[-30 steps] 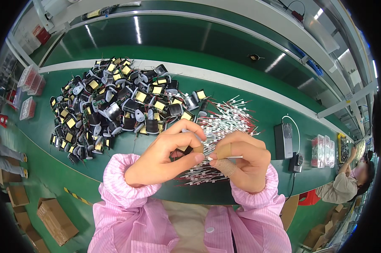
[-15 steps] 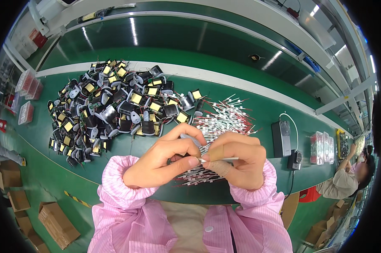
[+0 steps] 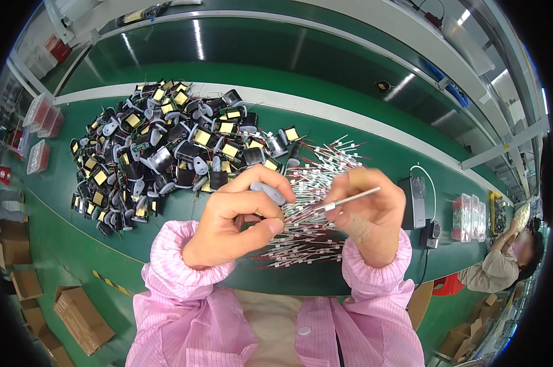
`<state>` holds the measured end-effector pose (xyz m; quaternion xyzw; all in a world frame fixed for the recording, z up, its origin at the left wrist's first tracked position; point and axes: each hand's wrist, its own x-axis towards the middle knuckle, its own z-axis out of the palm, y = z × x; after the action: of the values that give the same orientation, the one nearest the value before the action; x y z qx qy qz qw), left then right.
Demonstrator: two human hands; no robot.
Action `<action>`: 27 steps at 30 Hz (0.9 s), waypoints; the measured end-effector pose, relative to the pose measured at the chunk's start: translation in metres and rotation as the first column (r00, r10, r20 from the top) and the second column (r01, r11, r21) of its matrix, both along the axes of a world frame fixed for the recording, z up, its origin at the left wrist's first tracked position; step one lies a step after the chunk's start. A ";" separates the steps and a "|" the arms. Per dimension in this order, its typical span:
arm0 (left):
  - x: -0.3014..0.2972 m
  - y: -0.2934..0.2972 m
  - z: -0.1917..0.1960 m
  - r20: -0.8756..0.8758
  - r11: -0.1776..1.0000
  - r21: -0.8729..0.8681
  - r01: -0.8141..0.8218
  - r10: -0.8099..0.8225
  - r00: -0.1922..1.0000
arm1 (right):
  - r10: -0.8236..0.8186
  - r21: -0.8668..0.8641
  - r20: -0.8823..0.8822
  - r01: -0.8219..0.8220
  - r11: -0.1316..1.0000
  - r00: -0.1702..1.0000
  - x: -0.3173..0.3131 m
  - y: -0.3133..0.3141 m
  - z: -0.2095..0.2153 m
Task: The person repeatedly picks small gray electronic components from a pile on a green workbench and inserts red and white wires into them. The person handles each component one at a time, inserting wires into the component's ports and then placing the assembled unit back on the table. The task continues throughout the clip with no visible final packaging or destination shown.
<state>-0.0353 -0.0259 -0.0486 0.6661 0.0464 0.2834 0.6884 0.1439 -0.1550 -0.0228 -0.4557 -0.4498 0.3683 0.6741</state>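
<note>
1. From my remote seat I saw the left hand (image 3: 237,223) curled at the centre, just left of the wire heap, its fingers closed around a grey-ended part (image 3: 268,192); the grey end showed between the fingers, and the rest was mostly hidden.
2. The right hand (image 3: 371,205) was raised on the right, apart from the left one, and blurred. Its fingers were loosely bent, with a white wire (image 3: 361,196) slanting across them; I could not tell whether they gripped it.
3. A beige bandage (image 3: 358,226) was wrapped around the right thumb, and both arms wore pink striped sleeves (image 3: 181,254).
4. Beneath and beyond the hands, the wire heap (image 3: 316,177), white and red, spread over the green table (image 3: 386,153).
5. To the left I saw a big pile of parts (image 3: 160,160), black and grey with yellow patches, reaching toward the table's far edge.
6. On the right stood a black box (image 3: 413,205) with a plug block (image 3: 430,234) just beside it, and farther right were clear trays (image 3: 466,217).
7. At the far right, a co-worker (image 3: 493,272) sat near a red stool (image 3: 448,285).
</note>
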 end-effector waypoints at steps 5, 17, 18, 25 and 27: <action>0.003 -0.005 -0.002 0.062 0.970 0.195 -0.144 0.135 0.989 | 0.120 -0.145 0.063 -0.110 0.983 0.991 -0.010 0.006 -0.003; 0.003 -0.004 0.002 0.070 0.910 0.359 -0.208 0.196 0.978 | -0.020 -0.019 0.246 0.026 0.999 0.969 -0.014 0.001 -0.006; 0.003 -0.004 0.002 0.072 0.909 0.363 -0.207 0.194 0.978 | -0.028 -0.014 0.252 0.032 0.999 0.967 -0.014 0.001 -0.006; 0.007 -0.007 0.002 0.105 0.891 0.401 -0.210 0.183 0.977 | -0.019 0.015 0.202 0.016 1.000 0.979 -0.017 0.001 -0.007; 0.007 -0.006 0.004 0.105 0.877 0.437 -0.200 0.171 0.980 | -0.003 0.024 0.197 -0.001 1.000 0.980 -0.017 0.003 -0.009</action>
<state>-0.0287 -0.0320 -0.0450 0.7890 0.0223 0.3722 0.4884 0.1270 -0.1519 -0.0317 -0.4821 -0.5184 0.3157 0.6318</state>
